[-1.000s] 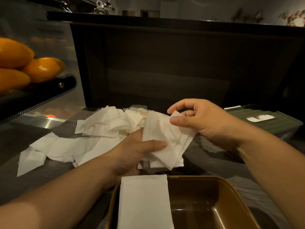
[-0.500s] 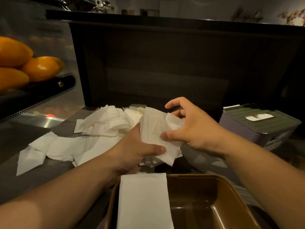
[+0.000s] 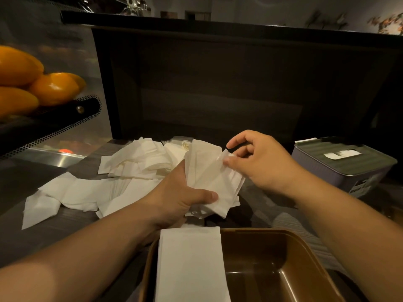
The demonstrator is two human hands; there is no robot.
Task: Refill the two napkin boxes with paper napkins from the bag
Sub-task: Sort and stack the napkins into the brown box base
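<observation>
Our left hand (image 3: 178,199) grips a small stack of white folded paper napkins (image 3: 212,177), thumb curled across its front and the other fingers hidden behind it. Our right hand (image 3: 259,164) meets the stack's upper right corner: thumb and forefinger pinch the top sheet's edge there, the remaining fingers loosely curled and holding nothing else. The stack hangs just above the bench, at twelve o'clock from the open brown plastic napkin box (image 3: 272,269) nearest us.

That box holds one neat white pile of napkins (image 3: 189,264) along its left side; its right half shows bare bottom. At ten o'clock from our hands a loose heap of white napkins (image 3: 104,188) sprawls over the dark grey bench (image 3: 43,232). We cannot make out the bag for certain. At three o'clock stands the lidded grey napkin box (image 3: 346,168), a white tab showing in its top slot. Orange fruit (image 3: 32,83) sits far off at nine o'clock.

We judge the step to be squaring a handful before loading. Next, we should align the edges, then lower the stack into the bare right half beside the first pile, keeping it flat.
</observation>
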